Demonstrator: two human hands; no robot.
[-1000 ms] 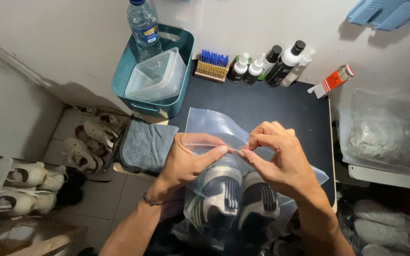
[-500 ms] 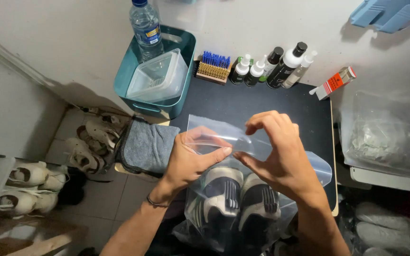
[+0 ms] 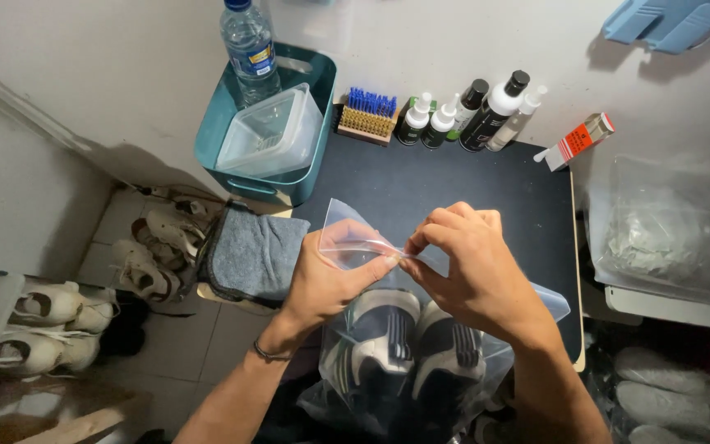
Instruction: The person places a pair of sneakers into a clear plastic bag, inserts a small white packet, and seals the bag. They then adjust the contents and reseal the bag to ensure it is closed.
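A clear plastic zip bag (image 3: 421,374) rests on the near edge of a black tabletop (image 3: 454,185) and holds a pair of black-and-white sneakers (image 3: 408,345), toes toward me. My left hand (image 3: 326,279) pinches the bag's top edge from the left, thumb and forefinger closed on the plastic. My right hand (image 3: 470,271) pinches the same edge just to the right, fingertips almost touching the left hand's. The bag's upper flap stands up behind my left hand.
A teal bin (image 3: 277,177) at the back left holds a clear container (image 3: 273,131) and a water bottle (image 3: 248,45). A brush (image 3: 367,115), several small bottles (image 3: 470,111) and a tube (image 3: 577,140) line the wall. A grey cloth (image 3: 252,255) lies left; shoes (image 3: 51,316) sit on the floor.
Both hands stay on the bag's top edge. My right hand has shifted along the edge and back, so its fingertips now meet the left hand's near the middle.
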